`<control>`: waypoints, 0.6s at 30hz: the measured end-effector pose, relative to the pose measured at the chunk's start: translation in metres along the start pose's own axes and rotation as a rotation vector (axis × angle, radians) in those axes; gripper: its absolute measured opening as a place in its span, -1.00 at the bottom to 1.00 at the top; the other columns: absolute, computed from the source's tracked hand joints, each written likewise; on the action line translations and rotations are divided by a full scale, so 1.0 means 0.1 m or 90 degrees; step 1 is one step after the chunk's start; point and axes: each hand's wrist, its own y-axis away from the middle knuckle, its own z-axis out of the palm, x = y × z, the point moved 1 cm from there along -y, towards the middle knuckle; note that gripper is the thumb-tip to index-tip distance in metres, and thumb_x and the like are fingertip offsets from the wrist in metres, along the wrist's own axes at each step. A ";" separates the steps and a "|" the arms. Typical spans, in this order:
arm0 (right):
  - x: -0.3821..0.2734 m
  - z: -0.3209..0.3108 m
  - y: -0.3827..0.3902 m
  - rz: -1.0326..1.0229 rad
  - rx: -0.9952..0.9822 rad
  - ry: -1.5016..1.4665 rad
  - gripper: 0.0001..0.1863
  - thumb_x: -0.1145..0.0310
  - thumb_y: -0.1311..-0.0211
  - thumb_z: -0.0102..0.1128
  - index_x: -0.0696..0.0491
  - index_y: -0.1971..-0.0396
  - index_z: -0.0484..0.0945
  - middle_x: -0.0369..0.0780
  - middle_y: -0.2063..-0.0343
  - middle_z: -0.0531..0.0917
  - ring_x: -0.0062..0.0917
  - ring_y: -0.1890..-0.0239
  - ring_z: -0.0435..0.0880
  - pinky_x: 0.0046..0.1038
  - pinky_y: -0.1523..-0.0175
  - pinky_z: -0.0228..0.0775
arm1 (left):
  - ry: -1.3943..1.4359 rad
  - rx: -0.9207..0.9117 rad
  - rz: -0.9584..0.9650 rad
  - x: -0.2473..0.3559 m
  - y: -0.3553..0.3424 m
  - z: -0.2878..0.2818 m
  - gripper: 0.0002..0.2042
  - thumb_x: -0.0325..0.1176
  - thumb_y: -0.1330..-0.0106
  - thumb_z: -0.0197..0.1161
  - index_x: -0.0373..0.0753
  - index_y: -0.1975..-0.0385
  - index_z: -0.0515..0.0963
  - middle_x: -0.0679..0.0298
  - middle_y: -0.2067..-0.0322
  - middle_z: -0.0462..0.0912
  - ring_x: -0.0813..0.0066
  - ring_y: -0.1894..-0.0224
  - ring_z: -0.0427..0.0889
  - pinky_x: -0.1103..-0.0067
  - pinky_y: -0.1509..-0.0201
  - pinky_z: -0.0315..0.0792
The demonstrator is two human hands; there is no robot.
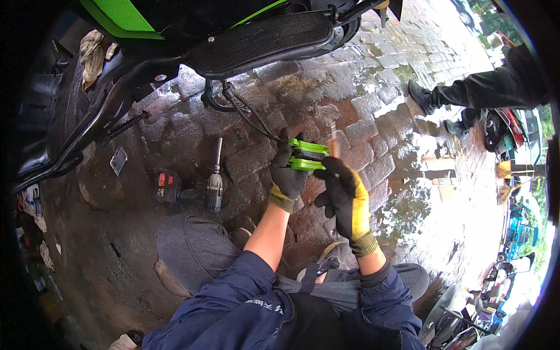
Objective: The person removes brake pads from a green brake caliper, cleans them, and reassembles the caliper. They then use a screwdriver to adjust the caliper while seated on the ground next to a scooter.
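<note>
My left hand (289, 178), in a black and yellow work glove, is closed around a bright green plastic part (304, 164) with a black middle section. A black braided cord (249, 115) runs from under the scooter to this hand; whether it joins the green part I cannot tell. Just right of the part is my right hand (348, 201), gloved alike. Its thumb and forefinger are closed at the lower end of a slim orange tool (333, 144) with a pale tip, blurred and pointing away from me. The right hand's other fingers are partly bent.
A black and green scooter (262, 44) stands ahead, across the upper left. On the wet paving left of my hands lies a cordless impact wrench (214, 189) with a red and black battery (168, 185). A person's leg (478, 90) is at the far right, above assorted clutter (516, 233).
</note>
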 end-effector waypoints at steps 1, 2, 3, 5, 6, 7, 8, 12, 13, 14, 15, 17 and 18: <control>0.03 0.00 -0.02 -0.044 0.031 -0.010 -0.68 0.35 -0.64 0.03 0.03 -0.26 0.52 -0.16 -0.11 0.73 -0.62 0.40 0.73 -0.65 0.48 0.41 | -0.010 0.012 0.005 -0.03 -0.01 0.05 -0.47 -0.21 -0.57 0.20 0.06 -0.51 0.34 0.11 -0.28 0.60 0.01 -0.24 0.63 -0.01 -0.36 0.49; 0.07 0.01 -0.04 -0.089 0.061 -0.020 -0.69 0.34 -0.65 0.01 0.03 -0.25 0.52 -0.15 -0.11 0.73 -0.62 0.40 0.73 -0.66 0.49 0.41 | -0.020 0.024 0.010 -0.05 -0.01 0.09 -0.44 -0.21 -0.54 0.24 0.08 -0.52 0.33 0.14 -0.26 0.61 0.02 -0.20 0.66 0.01 -0.33 0.52; 0.12 0.05 -0.07 -0.180 0.062 -0.044 -0.70 0.34 -0.66 -0.03 0.07 -0.21 0.52 -0.14 -0.10 0.73 -0.62 0.43 0.72 -0.67 0.49 0.41 | -0.008 0.013 0.004 -0.03 -0.01 0.08 -0.40 -0.22 -0.51 0.26 0.09 -0.54 0.31 0.14 -0.27 0.60 -0.04 -0.23 0.63 -0.02 -0.34 0.49; 0.27 0.13 -0.10 -0.259 0.085 -0.058 -0.71 0.36 -0.65 -0.04 0.09 -0.20 0.52 -0.13 -0.11 0.72 -0.62 0.44 0.72 -0.67 0.49 0.41 | 0.019 0.009 -0.014 -0.06 0.00 0.11 -0.39 -0.22 -0.51 0.27 0.10 -0.55 0.29 0.15 -0.29 0.59 0.01 -0.25 0.61 0.02 -0.35 0.49; 0.32 0.17 -0.11 -0.298 0.095 -0.065 -0.71 0.37 -0.64 -0.04 0.10 -0.20 0.52 -0.12 -0.11 0.72 -0.62 0.45 0.72 -0.67 0.49 0.41 | 0.032 0.007 -0.022 -0.07 0.01 0.12 -0.38 -0.23 -0.51 0.27 0.10 -0.56 0.28 0.15 -0.30 0.58 0.04 -0.26 0.60 0.03 -0.36 0.49; 0.33 0.23 -0.11 -0.261 0.124 0.027 -0.72 0.40 -0.62 -0.01 0.07 -0.18 0.54 -0.16 -0.04 0.76 -0.64 0.47 0.69 -0.65 0.51 0.38 | -0.122 -0.014 0.018 -0.09 0.04 0.14 -0.37 -0.22 -0.52 0.28 0.10 -0.56 0.27 0.16 -0.31 0.58 0.07 -0.27 0.60 0.05 -0.36 0.49; 0.40 0.13 -0.18 -0.092 0.019 0.020 -0.62 0.54 -0.52 0.08 0.09 -0.27 0.52 -0.20 0.03 0.76 -0.62 0.40 0.72 -0.59 0.48 0.44 | -0.275 -0.035 0.057 -0.11 0.10 0.15 -0.37 -0.22 -0.52 0.28 0.10 -0.57 0.27 0.16 -0.32 0.57 0.09 -0.27 0.60 0.07 -0.37 0.49; 0.44 0.17 -0.26 -0.067 -0.006 -0.077 -0.66 0.48 -0.52 0.10 0.09 -0.23 0.54 -0.19 0.07 0.76 -0.58 0.42 0.72 -0.58 0.49 0.43 | 0.082 -0.036 -0.042 -0.05 -0.04 0.01 -0.39 -0.22 -0.57 0.20 0.18 -0.60 0.24 0.10 -0.40 0.51 0.05 -0.30 0.59 0.06 -0.42 0.44; 0.25 0.23 -0.18 -0.139 0.029 -0.035 -0.70 0.46 -0.55 0.04 0.11 -0.18 0.55 -0.14 0.04 0.76 -0.57 0.42 0.73 -0.60 0.47 0.44 | 0.039 0.019 -0.025 -0.03 -0.03 -0.01 -0.39 -0.24 -0.55 0.23 0.13 -0.58 0.26 0.10 -0.39 0.52 0.05 -0.30 0.60 0.05 -0.42 0.43; 0.10 0.28 -0.12 -0.211 0.063 0.006 -0.72 0.44 -0.57 -0.02 0.13 -0.14 0.55 -0.08 0.01 0.77 -0.57 0.41 0.74 -0.62 0.45 0.45 | 0.040 0.018 -0.014 -0.02 0.00 -0.02 -0.34 -0.26 -0.51 0.29 0.10 -0.58 0.24 0.12 -0.36 0.54 0.08 -0.29 0.60 0.07 -0.42 0.44; 0.13 0.29 -0.08 -0.339 0.103 -0.004 -0.69 0.41 -0.58 -0.04 0.15 -0.18 0.50 -0.05 0.01 0.77 -0.55 0.34 0.76 -0.61 0.39 0.49 | 0.042 0.009 -0.009 -0.05 0.01 0.03 -0.30 -0.29 -0.47 0.34 0.08 -0.58 0.22 0.14 -0.32 0.57 0.11 -0.28 0.60 0.10 -0.42 0.44; 0.15 0.26 -0.09 -0.218 0.080 -0.017 -0.68 0.46 -0.54 0.08 0.11 -0.21 0.55 -0.10 0.05 0.77 -0.57 0.30 0.75 -0.56 0.30 0.54 | 0.049 -0.007 -0.001 -0.06 -0.02 0.08 -0.28 -0.32 -0.42 0.39 0.04 -0.56 0.23 0.16 -0.27 0.60 0.09 -0.25 0.60 0.08 -0.43 0.43; 0.30 0.25 -0.13 -0.134 0.065 -0.047 -0.69 0.47 -0.54 0.08 0.10 -0.20 0.57 -0.13 0.07 0.78 -0.59 0.34 0.73 -0.56 0.34 0.50 | -0.173 -0.068 0.072 -0.07 0.01 0.10 -0.31 -0.30 -0.46 0.35 0.06 -0.57 0.24 0.13 -0.30 0.58 0.09 -0.25 0.61 0.10 -0.38 0.48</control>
